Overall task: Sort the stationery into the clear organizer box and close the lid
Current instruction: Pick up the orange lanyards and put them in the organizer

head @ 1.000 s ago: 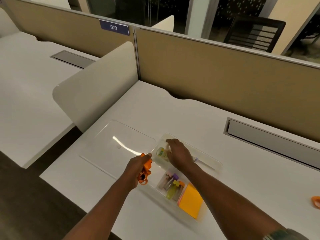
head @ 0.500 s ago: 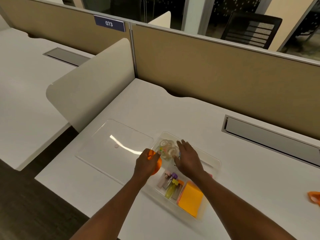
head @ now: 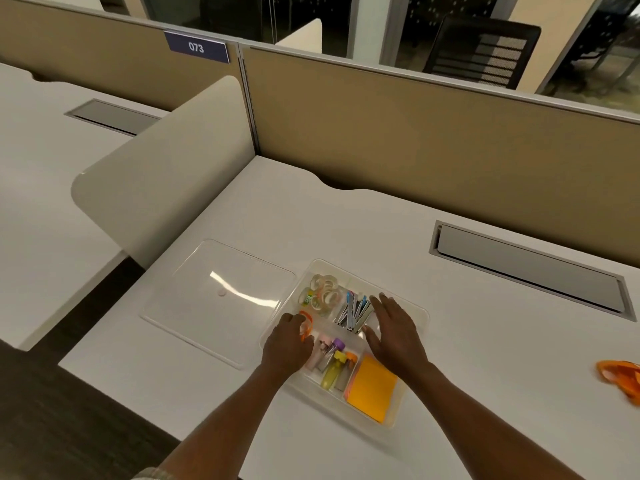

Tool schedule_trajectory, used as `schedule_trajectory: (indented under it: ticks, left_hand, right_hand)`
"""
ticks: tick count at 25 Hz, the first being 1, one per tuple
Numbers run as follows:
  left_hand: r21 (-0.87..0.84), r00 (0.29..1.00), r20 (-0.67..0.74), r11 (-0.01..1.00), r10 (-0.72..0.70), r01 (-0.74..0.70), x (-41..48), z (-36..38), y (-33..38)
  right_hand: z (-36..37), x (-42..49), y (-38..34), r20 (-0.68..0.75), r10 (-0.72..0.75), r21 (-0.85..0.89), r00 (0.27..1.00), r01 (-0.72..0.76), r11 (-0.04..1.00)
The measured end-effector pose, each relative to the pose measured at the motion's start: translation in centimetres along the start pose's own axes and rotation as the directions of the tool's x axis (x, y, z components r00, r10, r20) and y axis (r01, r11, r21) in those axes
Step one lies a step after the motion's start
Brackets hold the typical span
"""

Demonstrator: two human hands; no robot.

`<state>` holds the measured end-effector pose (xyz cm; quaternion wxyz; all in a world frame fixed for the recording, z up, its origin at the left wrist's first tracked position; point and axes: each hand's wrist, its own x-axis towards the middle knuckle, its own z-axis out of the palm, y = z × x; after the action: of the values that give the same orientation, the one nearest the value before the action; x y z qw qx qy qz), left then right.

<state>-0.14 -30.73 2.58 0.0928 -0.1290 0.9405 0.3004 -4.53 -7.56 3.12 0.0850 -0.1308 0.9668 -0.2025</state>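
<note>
The clear organizer box [head: 346,273] sits open on the white desk [head: 311,220], with its lid [head: 221,299] lying flat just to its left. Your left hand [head: 289,344] grips orange-handled scissors [head: 306,323] at the box's left edge. Your right hand [head: 394,334] hovers flat over the pens [head: 353,310], holding nothing. You look mid-sorting: seat the scissors next, then fetch the orange pair [head: 620,375] far right.

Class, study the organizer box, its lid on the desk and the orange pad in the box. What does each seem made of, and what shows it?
The organizer box: clear hard plastic, probably; the desk shows through its walls. The lid: seemingly the same glossy clear plastic, with a bright streak of reflected light. The orange pad: likely paper, matte, no glare.
</note>
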Motion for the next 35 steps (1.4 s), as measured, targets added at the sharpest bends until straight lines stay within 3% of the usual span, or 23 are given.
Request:
schedule_trajectory:
  ticks: [4,13,24,35]
  left_hand:
    - [0.151,0.981,-0.145,0.983,0.126,-0.104,-0.2,-0.8,0.8]
    - [0.076,0.905,-0.225,0.933,0.361,-0.353,-1.7,1.1,7.3]
    - [0.135,0.809,-0.012,0.802,0.588,-0.582,-6.3,13.0,20.1]
    - [0.289,0.8,0.344,0.755,0.491,-0.588,-8.5,25.5,25.9]
  right_hand:
    - [-0.8,-1.1,0.5,-0.036,-0.009,0.039,0.999,0.011,0.999]
    - [-3.3,-5.2,4.2,-0.093,0.02,0.08,0.995,-0.012,0.997]
    - [-5.4,-15.1,16.6,-0.136,0.212,0.042,0.968,-0.208,0.977]
    - [-6.3,-22.2,28.5,0.039,0.375,-0.028,0.926,-0.375,0.927]
